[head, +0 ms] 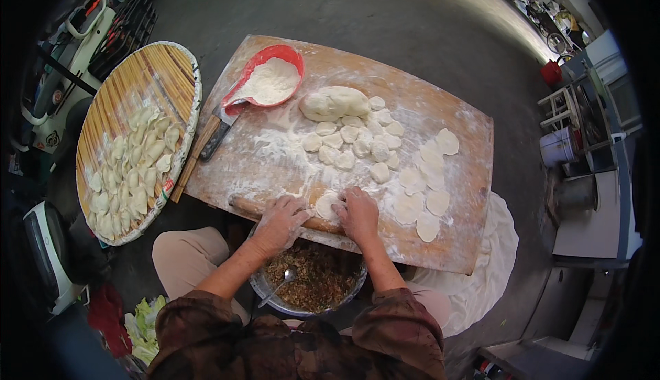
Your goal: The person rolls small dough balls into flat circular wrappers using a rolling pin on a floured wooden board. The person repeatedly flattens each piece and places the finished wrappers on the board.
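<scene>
Both hands work at the near edge of a floured wooden board [237, 173]. My left hand [282, 221] rests on a wooden rolling pin [247, 206]. With its fingertips my right hand [357, 212] holds the right edge of a flat dough round [326, 205], which lies by the pin. Beyond them are several small dough pieces [345, 161] and a thick dough roll [335, 103]. Rolled wrappers [409, 207] lie partly overlapping to the right. Below the board's edge, a metal bowl [254, 282] holds chopped filling [314, 282] and a spoon [289, 275].
A round tray [197, 83] of filled dumplings [131, 181] stands left of the board. A red container of flour [294, 57], a knife with a black handle [215, 141] and a bundle of sticks [193, 162] lie at the board's left. White cloth [495, 246] hangs at the right.
</scene>
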### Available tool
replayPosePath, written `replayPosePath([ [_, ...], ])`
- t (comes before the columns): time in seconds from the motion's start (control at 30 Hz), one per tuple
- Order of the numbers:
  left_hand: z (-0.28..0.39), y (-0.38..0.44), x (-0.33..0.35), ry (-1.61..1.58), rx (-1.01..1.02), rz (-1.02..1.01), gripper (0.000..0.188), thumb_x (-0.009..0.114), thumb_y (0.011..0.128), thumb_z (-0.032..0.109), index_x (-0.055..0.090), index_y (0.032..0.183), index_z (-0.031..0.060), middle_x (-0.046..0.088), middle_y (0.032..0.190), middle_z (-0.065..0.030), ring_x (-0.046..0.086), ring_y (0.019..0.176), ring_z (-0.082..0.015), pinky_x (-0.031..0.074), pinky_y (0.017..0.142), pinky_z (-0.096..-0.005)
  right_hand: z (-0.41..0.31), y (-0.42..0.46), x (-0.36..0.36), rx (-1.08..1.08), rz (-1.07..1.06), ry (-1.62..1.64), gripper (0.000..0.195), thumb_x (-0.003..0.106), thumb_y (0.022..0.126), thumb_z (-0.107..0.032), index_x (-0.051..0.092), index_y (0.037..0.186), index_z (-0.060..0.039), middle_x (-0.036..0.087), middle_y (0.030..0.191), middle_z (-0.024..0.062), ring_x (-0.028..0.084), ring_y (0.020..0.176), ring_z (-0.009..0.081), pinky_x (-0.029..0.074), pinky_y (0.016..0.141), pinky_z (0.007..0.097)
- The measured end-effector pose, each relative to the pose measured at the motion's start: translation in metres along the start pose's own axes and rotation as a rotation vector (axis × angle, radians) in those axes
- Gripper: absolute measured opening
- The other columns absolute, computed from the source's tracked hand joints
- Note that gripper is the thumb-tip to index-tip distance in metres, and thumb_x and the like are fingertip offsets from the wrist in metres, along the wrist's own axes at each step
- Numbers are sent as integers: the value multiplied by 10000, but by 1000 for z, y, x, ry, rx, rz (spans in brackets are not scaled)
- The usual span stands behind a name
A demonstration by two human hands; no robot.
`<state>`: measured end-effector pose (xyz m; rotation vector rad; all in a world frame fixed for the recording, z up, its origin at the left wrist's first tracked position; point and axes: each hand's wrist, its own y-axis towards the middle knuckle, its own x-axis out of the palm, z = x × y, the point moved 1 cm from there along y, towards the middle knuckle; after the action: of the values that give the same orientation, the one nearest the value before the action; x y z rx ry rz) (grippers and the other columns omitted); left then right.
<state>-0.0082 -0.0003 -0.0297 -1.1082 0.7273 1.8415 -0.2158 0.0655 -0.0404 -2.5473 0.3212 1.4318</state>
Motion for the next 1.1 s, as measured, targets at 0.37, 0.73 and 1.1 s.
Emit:
replayPosePath([
  [0.37, -19, 74, 2, 244, -442, 283, 579, 611, 869, 358, 467, 1414, 226, 399, 1468, -165, 330, 1376, -381, 268, 1058, -602, -33, 24, -4, -55, -79, -180, 224, 633, 864, -268, 684, 939, -63, 658, 968, 132, 599, 981, 336, 474, 831, 442],
  [0.73, -35, 22, 18, 303, -432, 336, 558, 546, 904, 304, 453, 1437, 167, 419, 1468, -158, 368, 1365, -354, 257, 1082, -556, -63, 35, 32, -101, -114, 86, 209, 587, 859, -208, 662, 918, -23, 651, 961, 191, 625, 914, 381, 499, 803, 474],
  [1.1, -6, -18, 22, 244, -478, 173, 608, 610, 862, 339, 447, 1435, 215, 386, 1485, -155, 309, 1399, -359, 244, 1060, -642, -25, 2, 8, 16, -223, 27, 239, 630, 857, -250, 662, 940, -28, 644, 968, 191, 621, 934, 384, 497, 807, 475],
])
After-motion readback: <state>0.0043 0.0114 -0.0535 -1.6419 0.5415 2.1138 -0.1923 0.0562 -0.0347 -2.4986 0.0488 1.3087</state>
